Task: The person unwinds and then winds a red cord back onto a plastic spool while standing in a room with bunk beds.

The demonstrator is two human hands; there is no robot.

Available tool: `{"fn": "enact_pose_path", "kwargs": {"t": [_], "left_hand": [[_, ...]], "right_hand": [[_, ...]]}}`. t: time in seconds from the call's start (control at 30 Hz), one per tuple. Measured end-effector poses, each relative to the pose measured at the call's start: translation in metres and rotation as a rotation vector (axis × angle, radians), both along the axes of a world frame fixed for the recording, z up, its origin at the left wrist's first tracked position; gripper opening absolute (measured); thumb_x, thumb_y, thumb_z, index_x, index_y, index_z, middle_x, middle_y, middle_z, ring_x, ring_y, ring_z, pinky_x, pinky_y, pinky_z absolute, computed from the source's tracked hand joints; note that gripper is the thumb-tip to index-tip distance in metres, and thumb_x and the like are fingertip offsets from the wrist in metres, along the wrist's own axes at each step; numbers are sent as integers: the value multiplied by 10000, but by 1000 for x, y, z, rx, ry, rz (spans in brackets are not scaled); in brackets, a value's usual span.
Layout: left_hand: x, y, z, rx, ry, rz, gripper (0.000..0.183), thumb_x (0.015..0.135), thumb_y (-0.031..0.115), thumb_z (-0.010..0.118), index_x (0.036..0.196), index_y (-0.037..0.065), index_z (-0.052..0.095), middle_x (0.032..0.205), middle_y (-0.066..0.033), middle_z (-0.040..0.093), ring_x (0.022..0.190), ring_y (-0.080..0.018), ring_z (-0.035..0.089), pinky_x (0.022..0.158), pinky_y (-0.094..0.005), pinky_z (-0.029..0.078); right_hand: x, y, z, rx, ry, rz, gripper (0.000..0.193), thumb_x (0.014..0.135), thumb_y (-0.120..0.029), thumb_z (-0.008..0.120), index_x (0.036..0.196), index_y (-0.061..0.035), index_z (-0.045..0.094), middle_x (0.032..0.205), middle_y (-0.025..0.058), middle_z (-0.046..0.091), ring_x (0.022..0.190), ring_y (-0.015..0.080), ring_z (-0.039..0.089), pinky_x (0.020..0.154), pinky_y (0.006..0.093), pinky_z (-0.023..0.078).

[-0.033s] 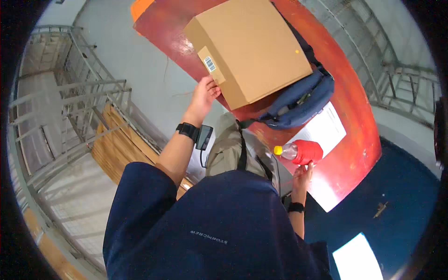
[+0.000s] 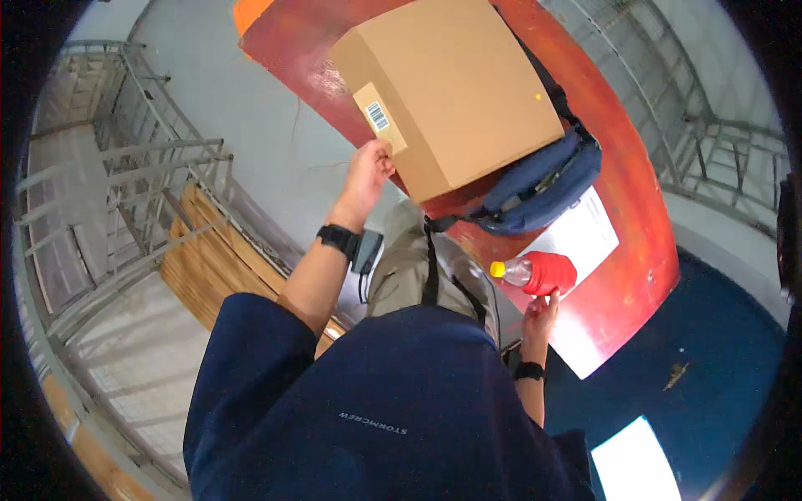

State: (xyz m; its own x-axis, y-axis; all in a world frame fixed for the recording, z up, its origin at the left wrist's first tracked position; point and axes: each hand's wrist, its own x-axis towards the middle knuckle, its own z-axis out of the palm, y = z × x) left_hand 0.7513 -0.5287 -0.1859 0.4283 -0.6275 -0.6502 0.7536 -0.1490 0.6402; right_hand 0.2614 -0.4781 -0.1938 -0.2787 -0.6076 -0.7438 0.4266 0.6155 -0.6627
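Observation:
A large brown cardboard box (image 2: pixel 468 92) rests on the red tabletop, partly over a blue backpack (image 2: pixel 543 184). At the box's left lower side, just below a tan flap with a barcode label (image 2: pixel 378 115), my left hand (image 2: pixel 365 179) has curled fingers closed against the cardboard edge; the fingertips are partly hidden. My right hand (image 2: pixel 539 321) holds a plastic bottle (image 2: pixel 551 272) by its near side, thumb and fingers close to its base. The bottle is red around the body, and its yellow cap (image 2: pixel 498 269) points left.
White paper sheets (image 2: pixel 589 238) lie on the red table (image 2: pixel 643 217) under and beyond the bottle. Metal bunk frames (image 2: pixel 159 159) and wooden boards (image 2: pixel 217 259) stand at left. Another white sheet (image 2: pixel 639 463) shows at lower right, over the dark blue floor (image 2: pixel 660 351).
My left fingers curl more tightly at the box's edge. The box and backpack sit slightly lower and farther right in the picture; the bottle stays with my right hand.

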Motion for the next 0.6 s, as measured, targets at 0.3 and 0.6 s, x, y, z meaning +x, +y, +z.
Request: {"fn": "enact_pose_path", "kwargs": {"t": [0.3,0.6], "left_hand": [[3,-4,76,-285,-36,-132,330,881,65,560,1201,-19,556,1083,-80,674,927,-123,651,758,-243,511],[10,0,77,-343,-42,-195,425,886,59,541,1296,-51,507,1166,-99,647,1026,-154,620,879,-269,477]], "right_hand": [[37,-27,28,48,141,89,319,952,-329,615,1151,-94,537,795,2,580,519,55,396,480,221,364],[47,-28,35,43,192,144,238,967,-314,596,1060,-103,534,703,-43,480,506,60,370,483,222,344]]}}
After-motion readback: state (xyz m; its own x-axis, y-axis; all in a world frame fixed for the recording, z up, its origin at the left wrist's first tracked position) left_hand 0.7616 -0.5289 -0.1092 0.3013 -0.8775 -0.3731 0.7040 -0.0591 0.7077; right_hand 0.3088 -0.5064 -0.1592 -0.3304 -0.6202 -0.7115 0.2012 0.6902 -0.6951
